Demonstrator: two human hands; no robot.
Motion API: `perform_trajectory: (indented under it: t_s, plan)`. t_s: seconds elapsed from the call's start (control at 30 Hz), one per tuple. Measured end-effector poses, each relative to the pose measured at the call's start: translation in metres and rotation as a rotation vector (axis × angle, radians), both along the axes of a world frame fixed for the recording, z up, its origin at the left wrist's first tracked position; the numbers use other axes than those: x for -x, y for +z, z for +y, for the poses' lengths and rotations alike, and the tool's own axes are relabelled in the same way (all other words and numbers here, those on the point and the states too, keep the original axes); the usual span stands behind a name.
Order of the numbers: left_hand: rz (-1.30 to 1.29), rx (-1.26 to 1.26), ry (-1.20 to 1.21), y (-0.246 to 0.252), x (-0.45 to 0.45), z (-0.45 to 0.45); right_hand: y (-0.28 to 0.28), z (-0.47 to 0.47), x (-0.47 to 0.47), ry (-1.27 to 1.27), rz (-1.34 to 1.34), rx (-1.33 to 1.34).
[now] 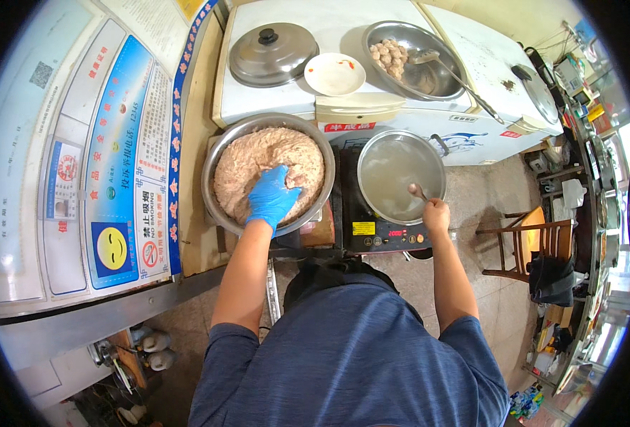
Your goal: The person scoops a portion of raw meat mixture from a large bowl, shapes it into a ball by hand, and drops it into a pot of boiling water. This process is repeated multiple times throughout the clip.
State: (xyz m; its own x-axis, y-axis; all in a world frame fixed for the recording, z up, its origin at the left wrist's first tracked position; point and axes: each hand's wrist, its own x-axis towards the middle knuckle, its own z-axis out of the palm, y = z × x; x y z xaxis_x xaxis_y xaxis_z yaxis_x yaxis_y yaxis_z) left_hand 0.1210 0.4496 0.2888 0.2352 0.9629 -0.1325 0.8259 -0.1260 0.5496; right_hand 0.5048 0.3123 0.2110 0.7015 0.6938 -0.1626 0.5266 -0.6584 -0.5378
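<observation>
My left hand [274, 193], in a blue disposable glove, is pressed into a mass of pale pink minced meat [245, 155]. Some of the mince bulges beside its thumb, and part of the fingers is hidden. The meat fills a large stainless steel bowl [208, 184]. My bare right hand [435, 215] grips the handle of a small spoon [416, 190] over the right side of a pot [361, 192]. A small round lump of meat appears to sit on the spoon. Cloudy liquid [392, 171] fills much of the pot, which stands on a black induction cooker [375, 241] with a lit display.
Behind, a white chest freezer [341, 26] carries a domed metal lid [275, 56], a stained white plate [335, 74] and a steel bowl [443, 42] with meatballs [388, 56] and a slotted ladle [456, 77]. A poster-covered board [123, 160] rises at left; a wooden chair [526, 235] stands at right.
</observation>
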Motion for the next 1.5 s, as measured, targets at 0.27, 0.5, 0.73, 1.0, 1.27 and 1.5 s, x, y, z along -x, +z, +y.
perform_trajectory:
  t_s: [0.27, 0.5, 0.73, 1.0, 1.27, 1.5]
  plan:
    - [-0.059, 0.269, 0.001, -0.016, 0.009, 0.022, -0.018, -0.014, -0.008, 0.220, -0.306, 0.438]
    - [0.021, -0.144, -0.041, -0.019, 0.000, 0.003, -0.009, -0.028, -0.006, 0.128, -0.329, 0.244]
    - [-0.176, -0.135, 0.079, -0.061, 0.007, 0.027, 0.007, -0.018, 0.003, 0.039, -0.257, -0.050]
    - [-1.019, 0.404, 0.256, -0.035, 0.019, 0.019, 0.045, -0.011, 0.033, 0.042, -0.064, -0.298]
    - [-0.932, 0.091, 0.293, -0.025, 0.010, 0.010, 0.095, 0.011, 0.106, 0.222, 0.330, -0.491]
    - [-0.958, -0.087, 0.166, -0.004, 0.003, -0.002, 0.125, 0.028, 0.167, 0.291, 0.682, -0.540]
